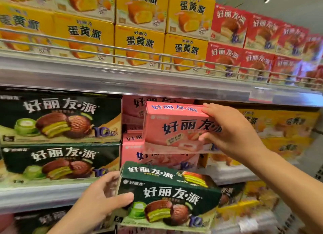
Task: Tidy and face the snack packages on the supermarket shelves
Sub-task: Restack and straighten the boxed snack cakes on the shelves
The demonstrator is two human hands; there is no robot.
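Both hands loaded. Right hand clamps the right end of a pink rectangular cardboard pie box, fingers over the top edge, thumb on the front face. The box hangs in the air in front of the stacked pink boxes on the middle shelf, tilted slightly, not seated.

Left hand grips the left end of a dark green cardboard pie box, thumb on its front, held below and forward of the shelf edge.

Risks as I judge them:
- One-end grips: either box may pivot and slip.
- Pushing the pink box in crooked may knock the stack behind it.
- The green box belongs with the dark green boxes on the left; misplacing it breaks the facing.
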